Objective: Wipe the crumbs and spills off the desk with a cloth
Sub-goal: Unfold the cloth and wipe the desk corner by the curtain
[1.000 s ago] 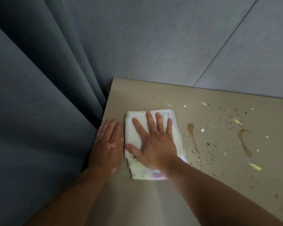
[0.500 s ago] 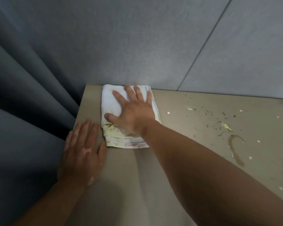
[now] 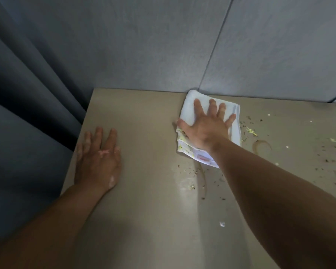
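A folded white cloth (image 3: 190,111), stained yellow along its near edge, lies at the back of the beige desk (image 3: 147,206) against the wall. My right hand (image 3: 206,129) presses flat on it with fingers spread. My left hand (image 3: 98,162) rests flat on the desk near its left edge, fingers straight, holding nothing. Dark crumbs and yellow bits (image 3: 250,131) lie just right of the cloth. A brown ring-shaped spill (image 3: 262,147) sits beside them. A thin brown streak (image 3: 203,177) with crumbs runs in front of the cloth.
A grey panelled wall (image 3: 163,45) bounds the desk at the back. A dark grey curtain (image 3: 23,94) hangs along the desk's left edge. More crumbs and pale flecks (image 3: 330,162) scatter over the right side. A droplet (image 3: 222,223) lies near my right forearm.
My right hand has slid the cloth from the desk's back left corner to the right along the wall. My left hand stays flat near the left edge.
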